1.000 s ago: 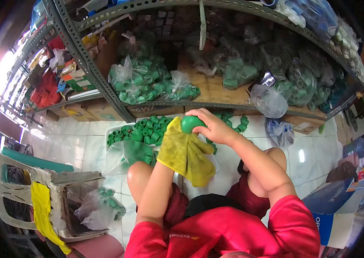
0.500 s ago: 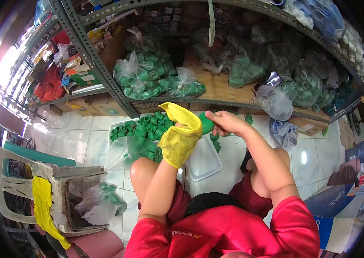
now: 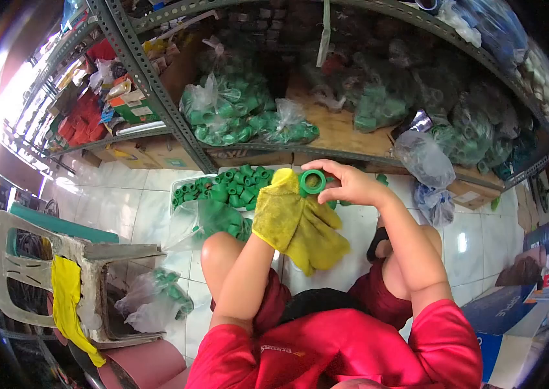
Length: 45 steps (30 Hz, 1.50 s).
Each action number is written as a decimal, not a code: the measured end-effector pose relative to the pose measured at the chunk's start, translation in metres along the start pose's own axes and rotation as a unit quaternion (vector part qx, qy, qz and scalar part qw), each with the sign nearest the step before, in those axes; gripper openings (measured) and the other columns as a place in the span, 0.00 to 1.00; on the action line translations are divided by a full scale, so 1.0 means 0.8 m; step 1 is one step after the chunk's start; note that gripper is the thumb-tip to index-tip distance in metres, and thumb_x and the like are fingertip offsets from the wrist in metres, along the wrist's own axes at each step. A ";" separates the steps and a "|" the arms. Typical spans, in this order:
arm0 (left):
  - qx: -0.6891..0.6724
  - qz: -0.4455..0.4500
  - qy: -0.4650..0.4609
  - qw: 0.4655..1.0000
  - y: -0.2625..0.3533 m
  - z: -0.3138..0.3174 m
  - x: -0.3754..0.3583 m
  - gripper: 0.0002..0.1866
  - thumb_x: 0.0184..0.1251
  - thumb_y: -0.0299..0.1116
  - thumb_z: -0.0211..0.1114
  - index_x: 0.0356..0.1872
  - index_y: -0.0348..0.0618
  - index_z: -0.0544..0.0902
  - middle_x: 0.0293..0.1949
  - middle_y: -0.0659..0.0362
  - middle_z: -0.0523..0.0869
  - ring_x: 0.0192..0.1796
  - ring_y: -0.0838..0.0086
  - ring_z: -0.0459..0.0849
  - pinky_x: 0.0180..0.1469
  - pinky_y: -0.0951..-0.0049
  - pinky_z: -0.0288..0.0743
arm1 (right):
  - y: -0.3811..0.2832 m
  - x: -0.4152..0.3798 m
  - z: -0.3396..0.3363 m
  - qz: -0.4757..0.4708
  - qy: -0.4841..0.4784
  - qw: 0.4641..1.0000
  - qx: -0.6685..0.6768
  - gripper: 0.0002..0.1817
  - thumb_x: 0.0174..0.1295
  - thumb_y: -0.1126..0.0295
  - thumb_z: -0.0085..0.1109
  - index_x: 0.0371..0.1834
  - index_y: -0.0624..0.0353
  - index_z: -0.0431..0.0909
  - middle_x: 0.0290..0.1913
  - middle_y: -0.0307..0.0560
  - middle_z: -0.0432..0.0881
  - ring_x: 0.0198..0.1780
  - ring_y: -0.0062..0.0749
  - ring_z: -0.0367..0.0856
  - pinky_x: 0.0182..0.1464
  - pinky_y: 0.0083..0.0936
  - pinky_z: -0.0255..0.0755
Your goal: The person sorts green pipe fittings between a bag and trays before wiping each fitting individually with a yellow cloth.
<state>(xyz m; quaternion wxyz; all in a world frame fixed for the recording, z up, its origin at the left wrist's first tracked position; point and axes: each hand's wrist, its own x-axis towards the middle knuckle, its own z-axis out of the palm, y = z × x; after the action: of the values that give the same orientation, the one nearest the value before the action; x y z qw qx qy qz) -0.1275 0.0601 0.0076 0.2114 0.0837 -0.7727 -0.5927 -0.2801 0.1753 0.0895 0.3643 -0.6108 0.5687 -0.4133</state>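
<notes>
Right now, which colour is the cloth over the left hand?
Yellow cloth, seen in the head view.

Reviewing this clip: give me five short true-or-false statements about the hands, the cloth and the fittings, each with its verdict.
1. The right hand holds a green pipe fitting with its open end toward the camera. True.
2. The yellow cloth covers the left hand. True.
3. The held fitting is red. False: it is green.
4. A white tray on the floor holds loose green fittings. True.
5. The plastic chair stands at the person's right. False: it is at their left, with another yellow cloth draped on it.
</notes>
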 end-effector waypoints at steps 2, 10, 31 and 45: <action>0.317 0.031 0.062 0.946 -0.008 -0.004 -0.005 0.12 0.58 0.35 0.58 0.44 0.48 0.76 0.42 0.59 0.78 0.44 0.66 0.76 0.44 0.69 0.70 | 0.001 -0.005 -0.009 0.099 0.014 0.993 0.069 0.25 0.60 0.60 0.53 0.59 0.56 0.65 0.51 0.42 0.72 0.43 0.25 0.75 0.44 0.19 0.72; 0.352 0.057 0.123 0.926 0.022 -0.006 -0.010 0.15 0.48 0.34 0.63 0.41 0.51 0.77 0.37 0.56 0.79 0.39 0.60 0.78 0.39 0.61 0.71 | 0.018 -0.001 -0.002 0.233 -0.040 0.968 0.086 0.23 0.62 0.56 0.50 0.55 0.60 0.67 0.39 0.40 0.79 0.32 0.21 0.79 0.33 0.18 0.72; 0.174 -0.005 0.144 0.974 0.029 0.005 -0.007 0.17 0.54 0.31 0.62 0.47 0.45 0.73 0.39 0.57 0.78 0.42 0.63 0.78 0.42 0.67 0.72 | 0.033 0.013 0.006 0.261 0.077 0.951 0.149 0.27 0.59 0.54 0.56 0.56 0.62 0.67 0.46 0.45 0.77 0.42 0.29 0.78 0.44 0.23 0.72; -0.319 -0.057 0.016 0.946 0.003 0.004 0.000 0.15 0.60 0.30 0.56 0.48 0.44 0.71 0.44 0.59 0.76 0.45 0.72 0.77 0.44 0.72 0.73 | 0.012 0.016 0.032 -0.074 0.083 0.987 0.113 0.32 0.49 0.82 0.62 0.59 0.58 0.61 0.58 0.41 0.66 0.59 0.23 0.65 0.60 0.22 0.62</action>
<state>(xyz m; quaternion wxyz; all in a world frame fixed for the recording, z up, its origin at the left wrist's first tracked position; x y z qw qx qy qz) -0.1285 0.0637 0.0095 0.2047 0.0654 -0.5333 -0.8181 -0.2601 0.1615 0.0717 0.3506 -0.5699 0.4998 -0.5499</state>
